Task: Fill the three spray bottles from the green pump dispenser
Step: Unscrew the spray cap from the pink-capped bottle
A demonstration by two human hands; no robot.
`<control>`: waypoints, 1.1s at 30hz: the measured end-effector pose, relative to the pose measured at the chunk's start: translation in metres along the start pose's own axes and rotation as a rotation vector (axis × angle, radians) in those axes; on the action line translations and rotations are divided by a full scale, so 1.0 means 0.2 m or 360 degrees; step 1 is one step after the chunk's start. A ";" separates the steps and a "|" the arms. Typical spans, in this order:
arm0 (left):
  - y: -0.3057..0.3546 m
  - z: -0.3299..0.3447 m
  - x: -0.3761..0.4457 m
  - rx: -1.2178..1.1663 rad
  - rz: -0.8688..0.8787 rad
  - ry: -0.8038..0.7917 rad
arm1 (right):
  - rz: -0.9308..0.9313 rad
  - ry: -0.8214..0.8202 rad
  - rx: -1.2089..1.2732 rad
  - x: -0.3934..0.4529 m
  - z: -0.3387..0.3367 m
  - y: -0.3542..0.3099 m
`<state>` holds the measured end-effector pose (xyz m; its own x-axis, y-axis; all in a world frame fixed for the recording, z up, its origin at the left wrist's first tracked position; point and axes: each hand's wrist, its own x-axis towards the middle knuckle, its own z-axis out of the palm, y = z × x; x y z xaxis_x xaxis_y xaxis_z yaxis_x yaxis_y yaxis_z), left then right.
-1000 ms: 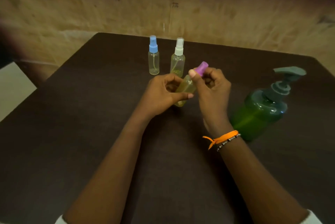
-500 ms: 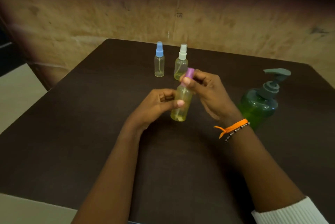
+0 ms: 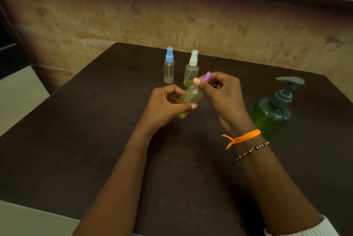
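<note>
- Head view: left hand [image 3: 164,105] curls round the body of the purple-capped spray bottle [image 3: 190,100], thumb across the front; the bottle is held above the dark table [image 3: 95,121], midway between the person and the two standing bottles.
- Right hand [image 3: 221,90] pinches the purple cap [image 3: 207,76] between thumb and fingertips.
- Bottle's long axis tilts, cap end up and toward the right hand, base down-left; it holds yellowish liquid.
- Judgement: the cap twist turns on this axis, right hand at the top, left steadying below.
- Blue-capped bottle [image 3: 169,65] looks near empty; white-capped bottle [image 3: 191,69] is partly filled.
- Green pump dispenser [image 3: 271,113] stands to the right, nearer the right hand.
</note>
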<state>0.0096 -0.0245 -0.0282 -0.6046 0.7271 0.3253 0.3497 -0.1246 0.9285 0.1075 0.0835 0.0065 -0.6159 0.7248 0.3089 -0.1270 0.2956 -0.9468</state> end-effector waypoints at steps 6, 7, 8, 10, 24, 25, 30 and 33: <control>-0.01 -0.02 -0.01 -0.0695 -0.0176 -0.0480 | -0.0187 -0.0591 0.0197 0.00 -0.13 -0.13; 0.00 -0.02 -0.01 -0.0771 -0.0193 -0.0545 | -0.0213 -0.0687 0.0196 0.00 -0.15 -0.15; 0.00 -0.02 -0.01 -0.0791 -0.0193 -0.0550 | -0.0232 -0.0738 0.0140 -0.01 -0.16 -0.17; 0.01 -0.01 -0.01 -0.0762 -0.0192 -0.0450 | -0.0254 -0.0696 -0.0057 -0.01 -0.17 -0.19; 0.00 0.02 0.00 -0.0571 -0.0224 -0.0124 | -0.0233 -0.0289 -0.0617 -0.01 -0.13 -0.17; -0.01 0.02 0.00 -0.0561 -0.0219 -0.0111 | -0.0259 -0.0242 -0.0761 -0.01 -0.13 -0.16; 0.00 0.01 0.00 -0.0657 -0.0196 -0.0197 | -0.0271 -0.0279 -0.0841 0.00 -0.14 -0.17; 0.01 0.01 0.00 -0.0683 -0.0204 -0.0228 | -0.0228 -0.0414 -0.0633 0.00 -0.18 -0.21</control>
<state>0.0128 -0.0233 -0.0268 -0.5084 0.8368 0.2032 -0.0671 -0.2737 0.9595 0.1405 0.0932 0.0485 -0.7938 0.4951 0.3531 0.0504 0.6322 -0.7731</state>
